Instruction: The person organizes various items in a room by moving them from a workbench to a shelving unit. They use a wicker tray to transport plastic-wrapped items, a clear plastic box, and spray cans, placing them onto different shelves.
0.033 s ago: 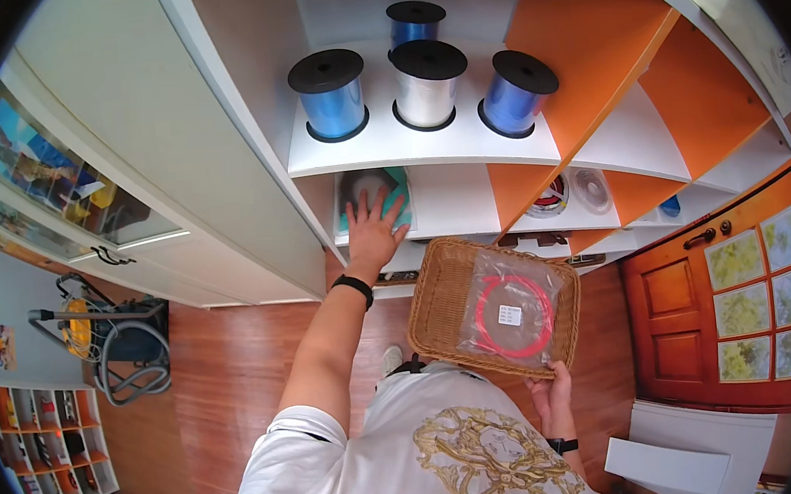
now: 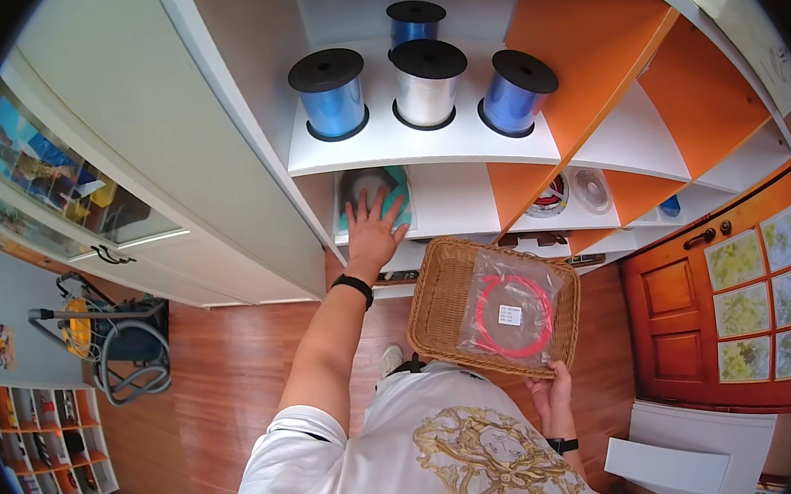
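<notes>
My left hand (image 2: 374, 237) reaches into a lower compartment of the shelf, fingers spread over a clear bag with teal and grey contents (image 2: 396, 178). The hand hides much of that bag, so I cannot tell what kind of thing is inside. My right hand (image 2: 553, 396) grips the near right edge of a wicker basket (image 2: 442, 311), held in front of my body. Inside the basket lies a clear plastic bag (image 2: 509, 293) with a coil of pinkish-red tubing or cord and a white label.
Blue and clear ribbon-like spools (image 2: 426, 99) with black ends stand on the shelf board above. Coiled items (image 2: 590, 192) sit in the compartment to the right. A tall cabinet (image 2: 218, 188) borders the shelf on the left. A vacuum cleaner (image 2: 124, 340) stands far left, a wooden door (image 2: 677, 301) at right.
</notes>
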Action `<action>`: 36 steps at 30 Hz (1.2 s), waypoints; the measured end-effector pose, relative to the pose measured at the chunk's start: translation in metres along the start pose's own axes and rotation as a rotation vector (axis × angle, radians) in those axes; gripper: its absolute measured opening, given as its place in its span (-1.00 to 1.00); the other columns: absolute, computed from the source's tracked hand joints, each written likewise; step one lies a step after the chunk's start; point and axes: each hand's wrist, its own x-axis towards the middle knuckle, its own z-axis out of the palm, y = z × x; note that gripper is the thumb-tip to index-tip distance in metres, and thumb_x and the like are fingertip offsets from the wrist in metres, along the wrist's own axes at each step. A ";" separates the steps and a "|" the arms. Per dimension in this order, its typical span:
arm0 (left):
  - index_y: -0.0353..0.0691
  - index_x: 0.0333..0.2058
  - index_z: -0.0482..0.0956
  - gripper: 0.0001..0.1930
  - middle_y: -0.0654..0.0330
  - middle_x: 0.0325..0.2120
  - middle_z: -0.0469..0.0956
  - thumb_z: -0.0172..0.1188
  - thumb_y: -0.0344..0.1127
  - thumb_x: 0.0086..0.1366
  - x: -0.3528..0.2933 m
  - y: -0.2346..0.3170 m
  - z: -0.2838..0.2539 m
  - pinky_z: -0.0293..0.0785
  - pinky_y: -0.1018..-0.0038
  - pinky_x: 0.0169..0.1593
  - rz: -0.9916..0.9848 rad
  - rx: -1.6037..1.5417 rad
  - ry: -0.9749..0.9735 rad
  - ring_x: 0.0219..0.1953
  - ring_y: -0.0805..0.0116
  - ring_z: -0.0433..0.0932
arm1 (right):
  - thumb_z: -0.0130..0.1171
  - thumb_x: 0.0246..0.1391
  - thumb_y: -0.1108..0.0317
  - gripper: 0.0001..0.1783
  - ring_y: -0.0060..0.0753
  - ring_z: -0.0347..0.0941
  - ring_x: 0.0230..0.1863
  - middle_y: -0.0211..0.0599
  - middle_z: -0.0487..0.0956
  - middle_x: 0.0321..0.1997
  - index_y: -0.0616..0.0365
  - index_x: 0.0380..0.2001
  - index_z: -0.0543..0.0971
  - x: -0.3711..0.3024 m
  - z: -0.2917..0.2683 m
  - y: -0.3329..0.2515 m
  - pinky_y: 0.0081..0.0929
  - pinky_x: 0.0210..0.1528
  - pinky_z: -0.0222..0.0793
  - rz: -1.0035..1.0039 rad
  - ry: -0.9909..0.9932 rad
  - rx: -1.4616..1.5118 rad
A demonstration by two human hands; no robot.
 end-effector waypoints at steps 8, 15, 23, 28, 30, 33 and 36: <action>-0.04 0.23 0.35 -0.44 0.04 0.31 0.17 0.09 0.01 0.31 -0.007 0.001 -0.006 -0.08 -0.09 0.35 -0.093 -0.140 0.147 0.37 -0.02 0.05 | 0.01 0.05 0.30 -0.64 -0.14 0.53 -0.02 -0.14 0.58 -0.04 0.24 -0.09 0.49 0.001 0.008 -0.009 -0.11 0.04 0.46 0.012 -0.080 -0.030; -0.33 0.11 0.44 -0.52 -0.02 -0.05 0.56 0.01 -0.05 0.42 -0.101 0.012 -0.033 0.48 0.34 -0.01 -0.544 -1.163 -0.064 -0.06 0.16 0.58 | -0.01 0.09 0.34 -0.59 -0.16 0.51 0.03 -0.14 0.57 0.00 0.28 0.00 0.46 0.010 0.032 -0.023 -0.14 0.10 0.43 0.064 -0.175 -0.078; -0.40 0.15 0.32 -0.56 0.07 0.02 0.49 0.03 -0.29 0.37 -0.184 0.037 -0.099 0.50 0.33 0.05 -0.869 -1.989 -0.214 0.00 0.25 0.52 | 0.00 0.16 0.38 -0.50 -0.20 0.46 0.11 -0.15 0.50 0.11 0.27 0.18 0.34 0.026 0.078 -0.032 -0.12 0.14 0.41 0.103 -0.394 -0.220; -0.40 0.18 0.30 -0.51 0.05 0.05 0.47 -0.04 -0.47 0.24 -0.220 0.024 -0.110 0.44 0.35 0.10 -0.909 -1.994 -0.023 0.05 0.24 0.47 | 0.09 0.24 0.21 -0.48 -0.29 0.43 0.12 -0.15 0.49 0.11 0.29 0.17 0.36 0.036 0.121 -0.036 -0.28 0.14 0.37 -0.085 -0.427 -0.642; -0.42 0.14 0.32 -0.54 0.04 0.01 0.49 -0.05 -0.48 0.23 -0.231 0.028 -0.119 0.48 0.33 0.08 -0.957 -1.903 0.121 0.01 0.23 0.51 | 0.15 0.22 0.25 -0.49 -0.35 0.43 0.08 -0.12 0.50 0.08 0.35 0.13 0.39 0.050 0.137 -0.031 -0.40 0.09 0.37 -0.440 -0.346 -0.928; -0.44 0.12 0.33 -0.53 0.04 -0.01 0.50 -0.07 -0.51 0.20 -0.247 0.032 -0.125 0.48 0.34 0.07 -0.966 -1.833 0.283 0.00 0.23 0.52 | 0.18 0.19 0.33 -0.53 -0.34 0.45 0.05 -0.09 0.51 0.06 0.39 0.08 0.40 0.061 0.163 -0.031 -0.45 0.05 0.39 -0.776 -0.371 -0.996; -0.45 0.13 0.32 -0.50 0.05 -0.02 0.50 -0.07 -0.52 0.16 -0.261 0.037 -0.127 0.48 0.36 0.06 -0.953 -1.783 0.343 -0.01 0.24 0.52 | 0.18 0.16 0.38 -0.57 -0.32 0.57 -0.17 -0.12 0.61 -0.16 0.36 0.05 0.41 0.068 0.200 -0.019 -0.42 -0.13 0.49 -0.706 -0.627 -1.060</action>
